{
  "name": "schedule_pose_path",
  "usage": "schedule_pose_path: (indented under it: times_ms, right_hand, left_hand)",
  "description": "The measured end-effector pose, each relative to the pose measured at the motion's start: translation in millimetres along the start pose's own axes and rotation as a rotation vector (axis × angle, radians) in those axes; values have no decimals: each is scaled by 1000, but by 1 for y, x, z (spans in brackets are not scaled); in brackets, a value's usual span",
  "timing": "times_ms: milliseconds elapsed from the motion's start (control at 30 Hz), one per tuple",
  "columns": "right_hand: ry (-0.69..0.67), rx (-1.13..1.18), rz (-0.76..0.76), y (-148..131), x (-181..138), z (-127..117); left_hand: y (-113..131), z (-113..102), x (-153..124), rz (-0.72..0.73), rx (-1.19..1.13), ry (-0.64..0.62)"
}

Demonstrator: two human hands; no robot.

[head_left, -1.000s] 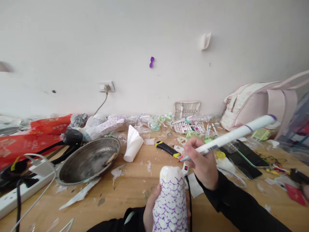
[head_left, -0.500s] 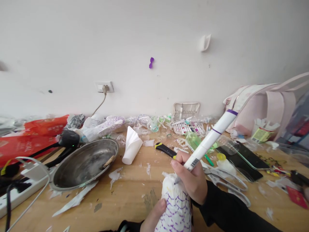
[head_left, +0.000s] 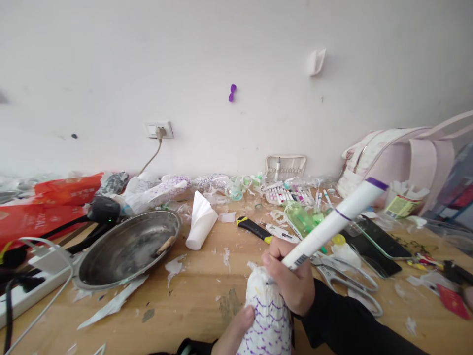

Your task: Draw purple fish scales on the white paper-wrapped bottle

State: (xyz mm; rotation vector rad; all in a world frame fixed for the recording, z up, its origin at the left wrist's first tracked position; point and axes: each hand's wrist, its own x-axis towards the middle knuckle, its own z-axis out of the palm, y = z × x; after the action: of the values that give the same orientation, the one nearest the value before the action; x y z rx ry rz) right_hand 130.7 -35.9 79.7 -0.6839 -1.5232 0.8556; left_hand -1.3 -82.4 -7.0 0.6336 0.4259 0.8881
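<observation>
A white, rounded paper-covered form (head_left: 266, 320) stands at the bottom centre, its surface marked with rows of purple scale-like curves. My left hand (head_left: 236, 331) grips its left side, the thumb lying on the front; the other fingers are hidden. In my right hand (head_left: 291, 281) is a white marker (head_left: 325, 231) with purple bands, slanting up to the right. Its tip meets the upper part of the form, where the paper is mostly unmarked. Just beyond my right hand lies a black and yellow utility knife (head_left: 254, 230).
A metal pan (head_left: 127, 251) and a rolled white paper cone (head_left: 201, 221) are on the left. Scissors (head_left: 347, 278), a phone (head_left: 384, 236) and a pink bag (head_left: 399, 167) stand or lie to the right. Several markers (head_left: 288, 195) sit near the wall; paper scraps litter the table.
The marker has tilted lower, its back end swinging right and down. My right hand has shifted slightly; my left hand stays on the form.
</observation>
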Motion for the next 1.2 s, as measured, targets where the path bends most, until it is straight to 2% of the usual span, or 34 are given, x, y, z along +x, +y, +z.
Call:
schedule_pose_path:
  times_ms: [100,167,367,567,867,1200]
  right_hand:
    - [112,190,23,12,-2,0]
    - [126,226,54,17,-2,1]
    - [62,62,47,6,1,2]
    - [40,-52,13,-1,4,0]
    - [22,-56,-5,0,3,0]
    - [1,-61,-5,-1,3,-1]
  left_hand:
    - [0,-5,-2,-11,-14,32]
    - [-1,-5,-3,-13,-37,65]
    - [-4,6,-4,-62,-84,99]
    - [-6,-6,-8,-24,-108,126]
    - [-9,-7,-10,-52,-112,142]
    - [-14,-21,-13,-37,-107,180]
